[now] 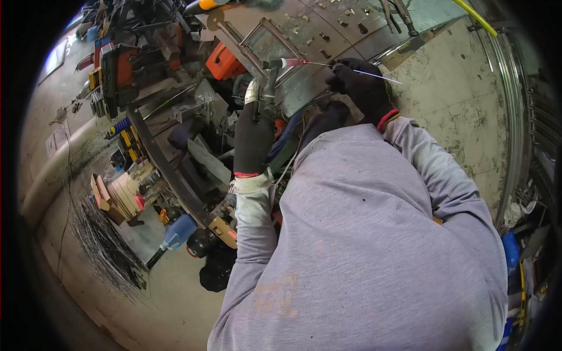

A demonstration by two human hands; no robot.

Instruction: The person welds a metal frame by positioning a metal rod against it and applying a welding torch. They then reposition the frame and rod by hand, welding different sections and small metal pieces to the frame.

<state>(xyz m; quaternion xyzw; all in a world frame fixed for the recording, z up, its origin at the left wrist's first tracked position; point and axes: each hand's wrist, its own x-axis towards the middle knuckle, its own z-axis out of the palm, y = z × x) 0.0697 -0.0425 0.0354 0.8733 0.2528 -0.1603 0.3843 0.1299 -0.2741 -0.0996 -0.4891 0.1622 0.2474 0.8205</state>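
Observation:
My left hand [254, 137], in a black glove with a pale wrap on one finger, is closed around the handle of a TIG welding torch [270, 85]. The torch's pink nozzle [290, 62] points right, and a small orange glow shows at its tip. That tip is close to the side of a rectangular metal frame [285, 41] lying on the metal bench [351, 44]. My right hand [366, 90], also black-gloved, pinches a thin filler rod [377, 76]. One end of the rod reaches the glow; the other sticks out to the right.
Small metal pieces [343, 23] are scattered across the bench, with pliers-like tools [398, 14] at its far edge. An orange-red case [225, 61] stands left of the frame. Lower left are a blue bottle [178, 231] and a heap of thin rods [108, 248] on the floor.

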